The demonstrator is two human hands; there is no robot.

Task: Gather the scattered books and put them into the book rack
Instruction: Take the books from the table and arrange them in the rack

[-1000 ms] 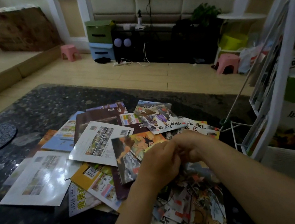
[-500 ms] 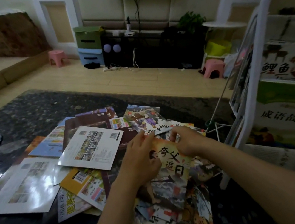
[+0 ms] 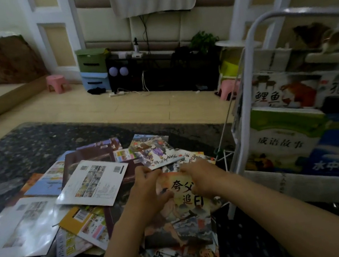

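Spread apart since a second earlier, my left hand (image 3: 146, 192) and right hand (image 3: 202, 177) pinched the book (image 3: 187, 200) by its top edge, tilting it off the pile (image 3: 92, 182); mid-pickup, I judged it next needed swinging right into the rack (image 3: 302, 13).

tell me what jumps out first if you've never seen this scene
The left hand and right hand both grip an orange picture book at centre, above a messy spread of scattered books on the dark table. At right stands the white book rack, already holding several books.
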